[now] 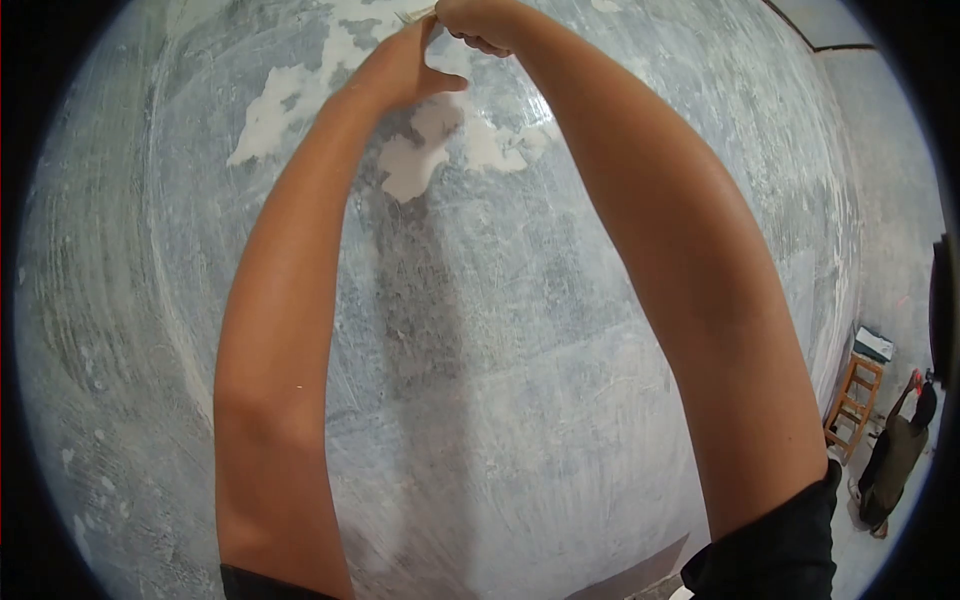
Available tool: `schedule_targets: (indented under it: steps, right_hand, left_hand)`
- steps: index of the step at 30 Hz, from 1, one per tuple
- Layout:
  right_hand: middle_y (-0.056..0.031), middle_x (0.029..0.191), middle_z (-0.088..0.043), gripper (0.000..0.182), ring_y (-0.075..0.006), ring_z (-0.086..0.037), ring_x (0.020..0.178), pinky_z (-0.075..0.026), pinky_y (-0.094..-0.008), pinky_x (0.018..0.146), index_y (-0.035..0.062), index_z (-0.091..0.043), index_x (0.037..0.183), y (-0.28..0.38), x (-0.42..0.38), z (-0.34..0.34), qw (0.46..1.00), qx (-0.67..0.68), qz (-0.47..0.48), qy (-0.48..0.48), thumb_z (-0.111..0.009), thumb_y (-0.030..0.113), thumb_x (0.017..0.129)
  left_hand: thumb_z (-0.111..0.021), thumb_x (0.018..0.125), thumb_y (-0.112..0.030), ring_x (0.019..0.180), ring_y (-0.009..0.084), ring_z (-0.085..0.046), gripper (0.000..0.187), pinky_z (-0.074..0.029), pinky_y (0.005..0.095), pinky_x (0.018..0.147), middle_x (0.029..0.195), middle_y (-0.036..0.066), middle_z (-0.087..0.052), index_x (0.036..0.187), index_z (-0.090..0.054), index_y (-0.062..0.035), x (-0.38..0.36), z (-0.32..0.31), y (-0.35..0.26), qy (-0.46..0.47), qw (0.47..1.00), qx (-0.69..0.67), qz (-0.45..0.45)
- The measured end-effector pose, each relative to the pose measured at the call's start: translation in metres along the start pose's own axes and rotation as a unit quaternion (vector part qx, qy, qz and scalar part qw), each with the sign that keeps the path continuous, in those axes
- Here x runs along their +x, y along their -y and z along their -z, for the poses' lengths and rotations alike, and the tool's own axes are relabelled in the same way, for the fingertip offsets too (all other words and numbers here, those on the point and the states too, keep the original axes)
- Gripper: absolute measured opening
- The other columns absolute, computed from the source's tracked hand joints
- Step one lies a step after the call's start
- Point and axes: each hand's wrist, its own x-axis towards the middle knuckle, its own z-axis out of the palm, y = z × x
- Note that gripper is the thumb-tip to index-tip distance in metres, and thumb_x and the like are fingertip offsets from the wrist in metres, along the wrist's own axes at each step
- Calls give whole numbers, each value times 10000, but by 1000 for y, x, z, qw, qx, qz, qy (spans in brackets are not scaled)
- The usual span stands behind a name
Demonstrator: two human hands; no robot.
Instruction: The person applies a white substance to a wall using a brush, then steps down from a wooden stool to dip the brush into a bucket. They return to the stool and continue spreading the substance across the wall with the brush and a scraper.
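Both my arms reach up toward the top of a grey wall (540,330) with patchy white areas. At the upper edge of the view, my left hand (415,68) has its thumb stretched out to the right, apart from its fingers, which point upward and are partly hidden. Close beside it, my right hand (480,22) has its fingers curled closed; what they hold is hidden. A thin pale flat edge (416,15) shows by the left fingertips, too small to name. White patches (410,165) mark the wall just below the hands.
Low at the far right, a person (895,460) in dark clothes is near the floor, one arm raised with something red. Beside them stands a wooden stool or small ladder (855,405) with a box-like thing (873,344) at its top.
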Motion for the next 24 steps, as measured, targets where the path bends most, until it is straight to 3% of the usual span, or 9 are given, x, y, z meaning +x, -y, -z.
schedule_targets:
  steps: [6,8,9,13,16,20,21,23,24]
  right_hand:
    - [-145,879,-709,167,-279,-702,821,-573,-390,727,43,-703,865,15,-118,15,982,6,-153,109,-619,183,901]
    - [34,507,-342,287,-92,-253,428,-162,-294,431,143,-462,667,16,-157,12,978,-69,-126,150,-424,273,920]
    - [58,469,-284,315,-77,-186,416,-124,-275,434,170,-411,631,20,-175,9,974,-73,-148,155,-404,279,926]
    - [61,502,-274,457,-103,-182,441,-126,-293,443,161,-379,607,12,-210,0,959,-104,-171,198,-375,389,1003]
    - [35,553,-299,469,-122,-219,471,-178,-306,461,151,-378,619,-3,-235,-14,937,-162,-177,253,-371,409,1010]
    - [-4,577,-337,398,-141,-259,469,-212,-332,446,44,-507,824,-27,-289,-31,913,-144,-207,320,-387,377,1006]
    - [-3,586,-323,216,-137,-256,472,-184,-331,437,109,-410,726,-43,-299,-37,905,-133,-190,356,-408,218,912]
    - [-20,587,-337,205,-150,-289,469,-209,-352,420,106,-416,727,-57,-337,-48,890,-142,-161,401,-417,199,910]
    - [-59,605,-425,232,-173,-332,465,-241,-372,414,66,-481,745,-74,-350,-62,886,-149,-178,402,-413,196,924]
  left_hand:
    - [-819,755,-588,1248,356,-596,868,-500,469,1034,1317,197,-625,1388,-508,-82,-56,-8,-44,-9,999,-41,27]
    - [-806,773,-591,1208,360,-620,840,-501,465,1032,1272,196,-644,1375,-508,-87,-79,-4,-67,-11,998,-36,52]
    - [-798,794,-572,1191,358,-632,826,-511,466,1017,1254,194,-653,1385,-486,-87,-89,-7,-71,-15,997,-50,49]
    - [-789,830,-511,1173,357,-647,777,-545,466,968,1256,187,-659,1385,-463,-77,-124,3,-98,54,986,-132,85]
    - [-794,830,-492,1172,344,-652,787,-553,448,956,1237,187,-670,1396,-451,-67,-152,0,-120,49,980,-171,91]
    - [-790,845,-432,1086,320,-686,630,-566,415,924,1169,173,-701,1298,-582,-46,-204,-7,-157,48,988,-137,62]
    - [-786,855,-353,983,334,-700,507,-575,421,854,1108,162,-711,1236,-635,-55,-220,-6,-169,52,986,-145,69]
    - [-779,858,-300,938,330,-700,454,-572,419,811,1069,154,-715,1216,-644,-55,-259,-18,-185,54,983,-160,73]
    - [-771,860,-247,892,326,-700,404,-570,417,769,1030,146,-718,1196,-653,-56,-277,-26,-193,51,982,-169,72]
